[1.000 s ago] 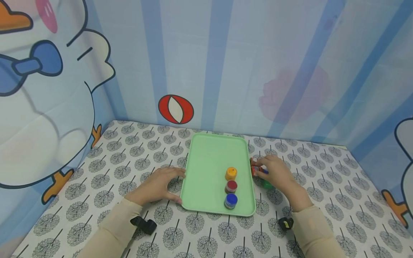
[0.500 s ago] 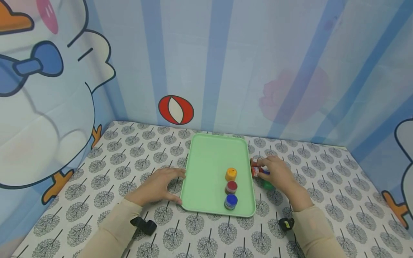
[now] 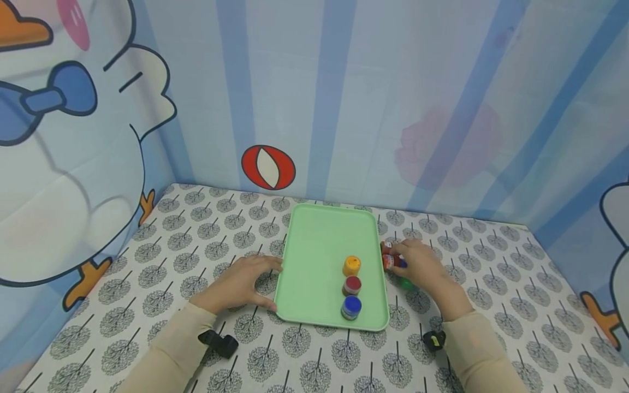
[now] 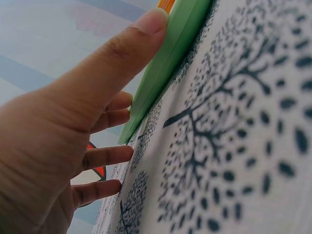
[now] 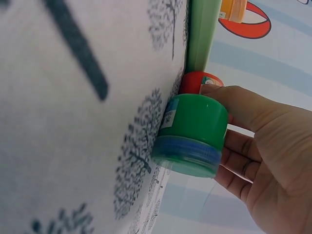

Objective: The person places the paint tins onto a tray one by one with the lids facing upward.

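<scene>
In the head view, my left hand [image 3: 241, 281] spreads its thumb and fingers along the left edge of a green tray [image 3: 314, 245], thumb tip touching the rim. On the tray's right half stand an orange jar [image 3: 351, 265], a jar with a dark red lid [image 3: 351, 285] and a blue-lidded jar [image 3: 351, 307]. Just outside the right rim, my right hand [image 3: 420, 265] pinches a small red jar [image 3: 390, 262] lying on its side. A green jar [image 5: 195, 122] lies nearer the right wrist camera and hides part of the red one.
Another reddish jar [image 3: 386, 247] lies behind the pinched one, beside the tray. The tablecloth [image 3: 304, 360] has a tree print. A striped cartoon backdrop [image 3: 368, 109] rises behind the table and on both sides.
My right hand stays by the jars with only a very slight shift of fingers and the red jar. The left hand and the jars on the tray have not moved.
</scene>
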Available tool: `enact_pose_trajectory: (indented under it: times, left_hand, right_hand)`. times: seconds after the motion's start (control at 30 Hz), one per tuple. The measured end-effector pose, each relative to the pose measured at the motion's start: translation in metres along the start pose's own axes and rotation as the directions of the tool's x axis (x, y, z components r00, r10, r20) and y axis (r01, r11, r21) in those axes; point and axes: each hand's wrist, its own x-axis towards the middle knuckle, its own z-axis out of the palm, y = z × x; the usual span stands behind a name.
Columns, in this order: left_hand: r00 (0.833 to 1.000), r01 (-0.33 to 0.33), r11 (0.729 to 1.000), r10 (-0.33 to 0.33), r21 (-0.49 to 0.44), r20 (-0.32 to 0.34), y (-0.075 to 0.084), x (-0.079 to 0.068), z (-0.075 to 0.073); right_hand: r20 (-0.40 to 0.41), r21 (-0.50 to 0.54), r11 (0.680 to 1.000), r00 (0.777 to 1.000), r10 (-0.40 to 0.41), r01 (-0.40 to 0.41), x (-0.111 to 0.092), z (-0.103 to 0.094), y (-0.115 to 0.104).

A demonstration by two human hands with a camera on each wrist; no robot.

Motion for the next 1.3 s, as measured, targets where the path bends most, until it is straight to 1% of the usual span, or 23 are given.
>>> enact_pose_trajectory:
  times: [0.27,0.57,0.7,0.87,1.03,1.2,1.3]
  left_hand:
    - [1.0,0.005,1.0,-0.005,-0.006,0.011,-0.0002,-0.0001,-0.0003]
    - [1.0,0.008,1.0,-0.008,-0.003,0.02,-0.0015,-0.0001,0.0019]
    - [1.0,0.014,1.0,-0.014,-0.012,0.02,-0.0013,0.0001,0.0013]
    - [1.0,0.013,1.0,-0.013,-0.018,0.017,-0.0005,0.0002,0.0]
    - [1.0,0.013,1.0,-0.012,-0.014,0.021,0.0002,-0.0003,-0.0005]
    - [1.0,0.009,1.0,-0.009,-0.006,0.015,0.0007,-0.0003,-0.0008]
    - [1.0,0.005,1.0,-0.005,0.001,0.014,0.0007,-0.0002,-0.0006]
  right_hand:
    - [0.015,-0.078,0.997,1.0,-0.015,0.016,0.0015,0.0013,-0.0036]
    - [0.023,-0.097,0.995,0.999,-0.028,0.03,0.0011,0.0011,-0.0044]
    - [0.012,-0.112,0.993,0.999,-0.044,0.045,0.0002,0.0006,-0.004]
    - [-0.014,-0.114,0.992,0.998,-0.064,0.062,-0.0006,0.0012,-0.0039]
    - [-0.019,-0.107,0.992,0.997,-0.07,0.067,-0.0011,-0.0006,-0.0046]
    - [-0.003,-0.085,0.995,0.999,-0.049,0.049,-0.0023,-0.0034,-0.0052]
    - [0.02,-0.064,0.998,1.0,-0.024,0.025,-0.0031,-0.005,-0.0056]
